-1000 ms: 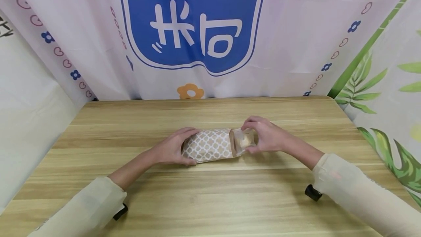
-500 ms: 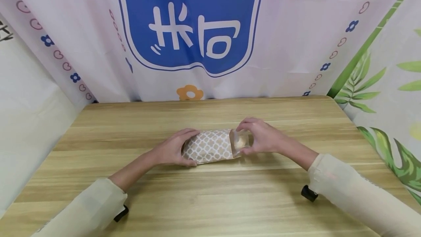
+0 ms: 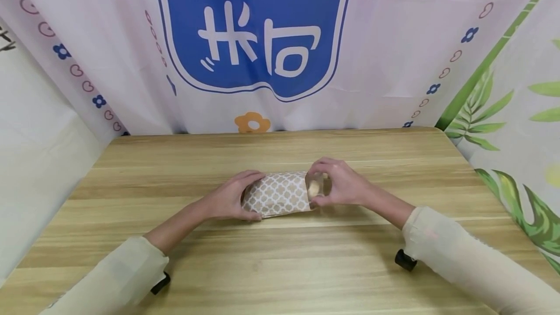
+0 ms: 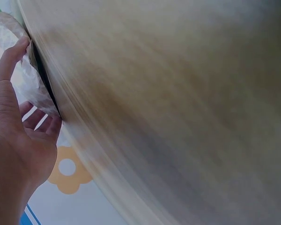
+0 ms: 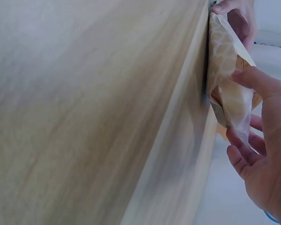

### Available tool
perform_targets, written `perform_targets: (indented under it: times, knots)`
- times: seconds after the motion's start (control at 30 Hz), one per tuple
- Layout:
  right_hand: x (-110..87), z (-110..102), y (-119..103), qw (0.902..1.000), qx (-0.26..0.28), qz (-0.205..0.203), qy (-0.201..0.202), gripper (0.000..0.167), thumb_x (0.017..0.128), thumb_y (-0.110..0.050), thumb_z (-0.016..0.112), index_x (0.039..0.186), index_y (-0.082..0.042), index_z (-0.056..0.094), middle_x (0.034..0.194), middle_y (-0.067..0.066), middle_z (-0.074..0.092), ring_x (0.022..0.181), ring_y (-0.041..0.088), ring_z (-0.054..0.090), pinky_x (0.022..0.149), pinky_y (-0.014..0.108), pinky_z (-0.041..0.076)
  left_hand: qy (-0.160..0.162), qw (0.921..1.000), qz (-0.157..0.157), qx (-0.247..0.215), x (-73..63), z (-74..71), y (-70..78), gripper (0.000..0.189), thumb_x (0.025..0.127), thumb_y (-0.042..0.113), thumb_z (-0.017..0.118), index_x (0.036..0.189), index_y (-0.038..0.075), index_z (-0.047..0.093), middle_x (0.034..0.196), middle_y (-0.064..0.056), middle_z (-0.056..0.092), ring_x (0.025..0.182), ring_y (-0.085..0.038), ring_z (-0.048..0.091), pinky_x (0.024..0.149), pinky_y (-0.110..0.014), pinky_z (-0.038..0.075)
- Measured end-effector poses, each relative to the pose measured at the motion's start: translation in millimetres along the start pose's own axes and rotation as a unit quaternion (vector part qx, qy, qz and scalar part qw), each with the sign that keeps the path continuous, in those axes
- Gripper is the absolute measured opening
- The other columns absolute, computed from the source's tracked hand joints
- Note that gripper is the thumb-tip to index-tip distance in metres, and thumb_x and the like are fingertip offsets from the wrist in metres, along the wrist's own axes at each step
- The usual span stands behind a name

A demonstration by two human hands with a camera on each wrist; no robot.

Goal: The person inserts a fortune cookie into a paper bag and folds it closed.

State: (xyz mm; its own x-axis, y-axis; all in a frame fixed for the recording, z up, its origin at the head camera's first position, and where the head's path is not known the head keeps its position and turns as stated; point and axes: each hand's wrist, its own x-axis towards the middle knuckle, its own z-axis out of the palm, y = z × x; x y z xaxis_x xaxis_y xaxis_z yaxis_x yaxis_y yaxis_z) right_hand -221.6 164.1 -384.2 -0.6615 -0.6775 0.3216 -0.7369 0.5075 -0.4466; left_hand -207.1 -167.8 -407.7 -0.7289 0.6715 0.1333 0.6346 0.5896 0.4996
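Observation:
On the table lies a paper bag (image 3: pixel 279 192) with a tan and white lattice pattern, its mouth toward the right. My left hand (image 3: pixel 229 197) grips the bag's left end, thumb at the near edge and fingers at the far one. A clear plastic packet (image 3: pixel 314 189) with something pale yellow inside sticks partly out of the mouth; the rest is hidden in the bag. My right hand (image 3: pixel 343 183) holds the packet's outer end between thumb and fingers, its fingertips right at the bag's mouth. The right wrist view shows the see-through wrapper (image 5: pixel 241 105) between thumb and fingers.
The wood-grain table (image 3: pixel 280 261) runs back to a hanging cloth (image 3: pixel 376 62) with a blue printed sign and an orange flower. A leaf-patterned cloth (image 3: pixel 516 125) hangs at the right. Dark wrist devices (image 3: pixel 405 260) show under both sleeves.
My right hand has moved left with the packet, so less of it shows outside the bag's mouth. My left hand and the bag have stayed in place.

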Motion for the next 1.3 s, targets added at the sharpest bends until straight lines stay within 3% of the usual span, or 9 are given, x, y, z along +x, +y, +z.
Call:
perform_targets:
  times: [0.2,0.37,0.53,0.7,0.93,1.13,1.3]
  knots:
    - [2.2,6.2,-1.1,0.9999,0.006,0.005,0.014,0.048,0.069,-0.017,0.088,0.111,0.0,0.071,0.114,0.012,0.07,0.103,0.027,0.067,0.084,0.045,0.061,-0.003,1.0,-0.005,0.0,-0.6,-1.3,0.8,0.102,0.075,0.043,0.091,0.153,-0.002,0.044,0.154,-0.02,0.047,0.14,-0.04,0.047,0.114,-0.058,0.043]
    - [1.6,6.8,-1.1,0.9997,0.018,0.011,0.011,0.049,0.07,-0.018,0.089,0.112,-0.002,0.071,0.116,0.01,0.071,0.107,0.027,0.067,0.092,0.047,0.059,-0.005,1.0,-0.005,-0.005,-0.1,-2.3,2.4,0.102,0.075,0.043,0.091,0.153,-0.001,0.045,0.153,-0.02,0.047,0.14,-0.039,0.047,0.113,-0.058,0.043]
    - [-2.0,2.1,-1.2,0.9993,0.023,0.027,-0.014,0.067,0.068,-0.029,0.095,0.124,-0.003,0.069,0.128,0.011,0.068,0.12,0.03,0.063,0.104,0.052,0.052,-0.005,0.9999,-0.005,-0.007,0.0,-2.4,2.1,0.101,0.075,0.043,0.091,0.153,-0.001,0.045,0.153,-0.019,0.048,0.14,-0.038,0.048,0.113,-0.057,0.044]
    - [-8.9,-3.6,1.7,0.998,0.018,0.049,-0.035,0.084,0.067,-0.032,0.095,0.136,0.003,0.061,0.138,0.018,0.059,0.12,0.034,0.061,0.1,0.054,0.054,-0.005,1.0,-0.003,-0.005,0.1,-2.3,1.6,0.101,0.075,0.043,0.091,0.153,-0.001,0.045,0.153,-0.019,0.048,0.14,-0.038,0.047,0.114,-0.057,0.043]
    - [-14.9,-10.3,4.6,0.9968,-0.004,0.072,-0.034,0.084,0.067,-0.031,0.094,0.133,0.009,0.06,0.122,0.015,0.064,0.106,0.031,0.064,0.089,0.049,0.058,-0.006,1.0,-0.001,-0.001,0.9,-2.1,0.5,0.101,0.075,0.044,0.091,0.153,-0.001,0.045,0.153,-0.019,0.048,0.14,-0.038,0.047,0.114,-0.057,0.043]
    - [-15.6,-10.5,4.9,0.9967,0.0,0.076,-0.027,0.077,0.067,-0.031,0.096,0.126,0.008,0.065,0.111,0.011,0.067,0.102,0.031,0.065,0.09,0.047,0.059,-0.01,0.9999,-0.005,-0.002,0.1,-3.0,1.5,0.102,0.075,0.043,0.091,0.154,-0.002,0.044,0.154,-0.02,0.047,0.141,-0.039,0.047,0.115,-0.057,0.042]
    - [-16.5,-6.3,4.1,0.9971,0.014,0.074,-0.006,0.072,0.067,-0.028,0.097,0.121,0.007,0.066,0.105,0.009,0.069,0.093,0.025,0.067,0.081,0.044,0.06,-0.011,0.9999,-0.004,-0.002,0.4,-2.4,1.3,0.102,0.076,0.044,0.091,0.154,-0.002,0.044,0.154,-0.02,0.047,0.141,-0.039,0.047,0.115,-0.057,0.042]
